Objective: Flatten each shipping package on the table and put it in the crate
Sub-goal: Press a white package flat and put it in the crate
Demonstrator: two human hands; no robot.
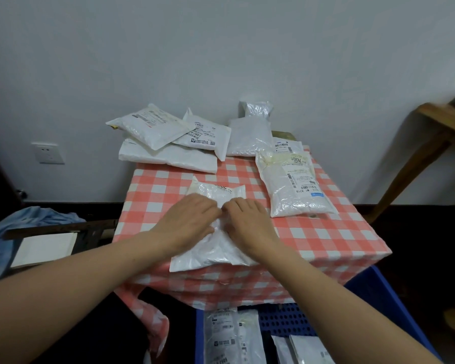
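I have both hands down on one white bubble-film package, which lies lengthwise on the near part of the checked worktop, its near end just at the front edge. The left hand and right hand meet knuckle to knuckle over its middle, so the load goes onto the fattest part and air can move out toward both ends. The left fingers and right fingers are bent, with their tips sunk into the film, which is drawn in narrow between them. From this angle I cannot tell whether they pinch a fold or only press.

I judge the flattening step to be in hand, with the task well short of done. A pile of packages waits along the back edge by the wall, and a puffy labelled one lies to the right, apart from my hands. The blue crate stands on the floor just below the front edge, a short drop from here, with flat packages already lying in it.
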